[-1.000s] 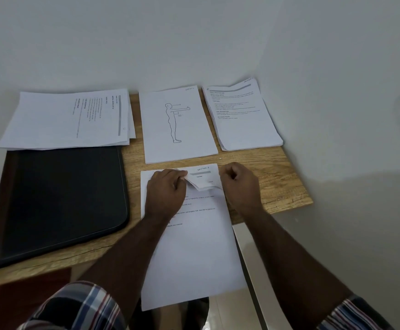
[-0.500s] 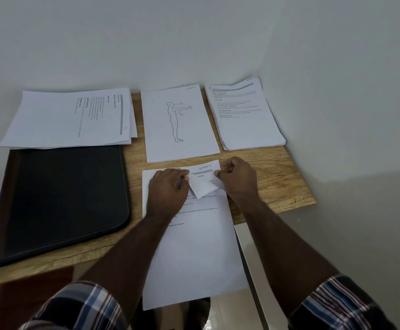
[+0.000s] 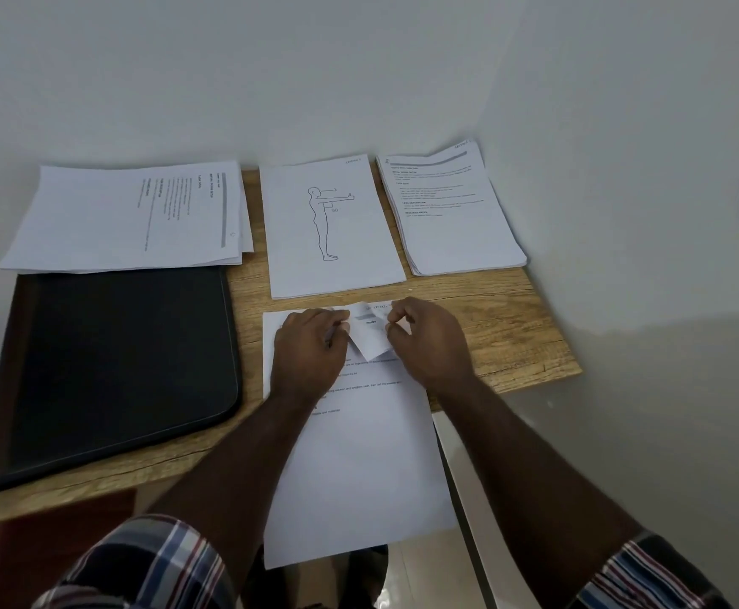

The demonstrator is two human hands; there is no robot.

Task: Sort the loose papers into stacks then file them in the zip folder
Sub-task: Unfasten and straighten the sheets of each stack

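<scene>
Three paper stacks [image 3: 332,226] lie behind the zip folder [image 3: 117,367] and sheet [image 3: 358,468].

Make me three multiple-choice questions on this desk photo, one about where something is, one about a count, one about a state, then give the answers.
1. Where does the sheet with the figure drawing lie?
A. on the zip folder
B. between the two far paper stacks
C. under the hands

2. How many hands touch the near pile's folded-back top corner?
A. none
B. one
C. two

3. What state is the black zip folder in?
A. lying flat and closed
B. standing upright
C. open with papers inside

Answers: 1 B, the left stack and right stack flank it. 2 C, left hand and right hand both pinch it. 3 A, its cover lies flat on the table.
</scene>
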